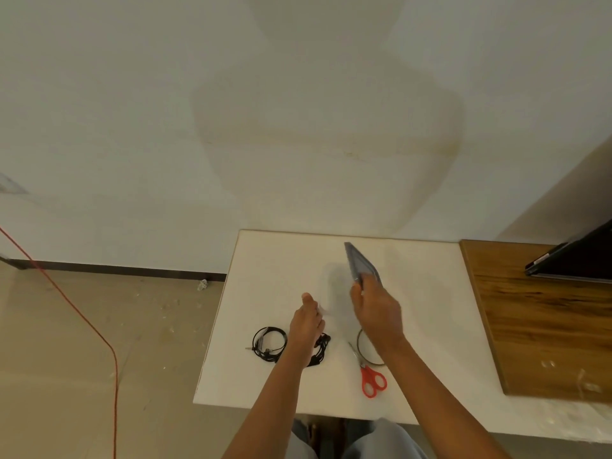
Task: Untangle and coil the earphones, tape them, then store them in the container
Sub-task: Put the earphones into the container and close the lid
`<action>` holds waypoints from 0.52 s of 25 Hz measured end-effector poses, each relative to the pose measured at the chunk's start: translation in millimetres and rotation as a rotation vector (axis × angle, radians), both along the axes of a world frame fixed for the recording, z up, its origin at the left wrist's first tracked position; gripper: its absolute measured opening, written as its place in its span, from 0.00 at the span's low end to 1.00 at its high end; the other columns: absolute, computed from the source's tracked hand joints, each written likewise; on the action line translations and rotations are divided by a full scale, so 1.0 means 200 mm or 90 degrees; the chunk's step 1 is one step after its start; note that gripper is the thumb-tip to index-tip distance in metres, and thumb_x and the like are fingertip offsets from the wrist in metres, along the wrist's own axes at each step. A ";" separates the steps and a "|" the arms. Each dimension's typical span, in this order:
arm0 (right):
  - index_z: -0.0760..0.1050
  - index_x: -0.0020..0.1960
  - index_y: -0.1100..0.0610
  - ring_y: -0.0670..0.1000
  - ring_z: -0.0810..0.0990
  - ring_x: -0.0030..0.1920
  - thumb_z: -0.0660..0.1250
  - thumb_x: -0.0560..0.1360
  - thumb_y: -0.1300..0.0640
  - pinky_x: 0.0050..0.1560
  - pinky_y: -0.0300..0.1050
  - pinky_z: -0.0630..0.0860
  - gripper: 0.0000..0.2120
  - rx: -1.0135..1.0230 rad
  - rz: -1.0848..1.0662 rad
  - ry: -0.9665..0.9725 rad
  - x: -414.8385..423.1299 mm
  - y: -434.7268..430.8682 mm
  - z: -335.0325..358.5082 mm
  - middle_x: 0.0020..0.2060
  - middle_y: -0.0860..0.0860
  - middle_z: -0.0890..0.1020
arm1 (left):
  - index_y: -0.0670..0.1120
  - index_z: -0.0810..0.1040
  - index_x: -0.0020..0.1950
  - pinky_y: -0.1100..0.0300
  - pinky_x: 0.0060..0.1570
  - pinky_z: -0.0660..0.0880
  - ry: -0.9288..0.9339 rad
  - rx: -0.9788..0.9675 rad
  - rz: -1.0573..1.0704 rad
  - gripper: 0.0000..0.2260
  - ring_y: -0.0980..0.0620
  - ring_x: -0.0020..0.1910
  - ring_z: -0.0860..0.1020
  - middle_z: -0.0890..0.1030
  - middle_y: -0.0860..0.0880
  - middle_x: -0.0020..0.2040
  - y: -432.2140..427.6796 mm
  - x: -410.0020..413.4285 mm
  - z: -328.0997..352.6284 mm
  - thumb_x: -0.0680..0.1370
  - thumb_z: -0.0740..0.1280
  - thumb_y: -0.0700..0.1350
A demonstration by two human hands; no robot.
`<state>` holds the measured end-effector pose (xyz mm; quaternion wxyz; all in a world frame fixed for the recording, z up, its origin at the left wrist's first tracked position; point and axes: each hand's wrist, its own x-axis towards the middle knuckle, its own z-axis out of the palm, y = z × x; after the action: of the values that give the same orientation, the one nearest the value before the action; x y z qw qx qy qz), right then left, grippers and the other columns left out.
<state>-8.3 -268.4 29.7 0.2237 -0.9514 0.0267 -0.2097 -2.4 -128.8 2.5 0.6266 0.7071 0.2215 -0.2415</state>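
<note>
grey container (361, 263) gripped by right hand (377, 309), red scissors (372, 379), coiled earphones (269, 344)

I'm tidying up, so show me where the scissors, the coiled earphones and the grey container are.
scissors (374, 380), head view, red handles.
coiled earphones (266, 350), head view, lower strands of the coil.
grey container (360, 264), head view, its flat face.

Plain indoor room, unfinished look: stained white wall (165, 94), dark baseboard (116, 270), littered floor (66, 352), loose red cable (116, 392), white table (271, 260) against wall.
</note>
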 end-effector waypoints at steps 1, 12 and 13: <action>0.75 0.48 0.62 0.54 0.77 0.28 0.51 0.81 0.51 0.25 0.46 0.75 0.19 0.116 -0.081 0.000 -0.01 -0.04 0.04 0.32 0.55 0.79 | 0.45 0.71 0.44 0.63 0.39 0.67 -0.019 0.031 -0.015 0.20 0.58 0.35 0.69 0.70 0.53 0.37 0.00 0.00 -0.01 0.79 0.50 0.60; 0.76 0.47 0.67 0.63 0.80 0.51 0.61 0.79 0.54 0.51 0.54 0.77 0.15 0.722 -0.660 0.133 -0.32 -0.53 -0.22 0.50 0.64 0.80 | 0.40 0.77 0.58 0.70 0.39 0.69 -0.030 0.237 0.013 0.10 0.54 0.45 0.75 0.78 0.48 0.49 0.18 -0.17 -0.02 0.78 0.62 0.36; 0.76 0.52 0.69 0.65 0.79 0.53 0.63 0.79 0.55 0.52 0.54 0.76 0.16 0.625 -0.679 0.192 -0.35 -0.52 -0.21 0.52 0.66 0.80 | 0.39 0.77 0.57 0.71 0.36 0.68 -0.017 0.248 0.016 0.10 0.54 0.44 0.74 0.78 0.47 0.49 0.21 -0.19 -0.03 0.77 0.62 0.34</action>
<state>-78.0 -372.1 -13.3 0.4849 -0.6183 0.6066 -0.1206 -41.2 -87.3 -2.9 0.4839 0.8154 0.2640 -0.1768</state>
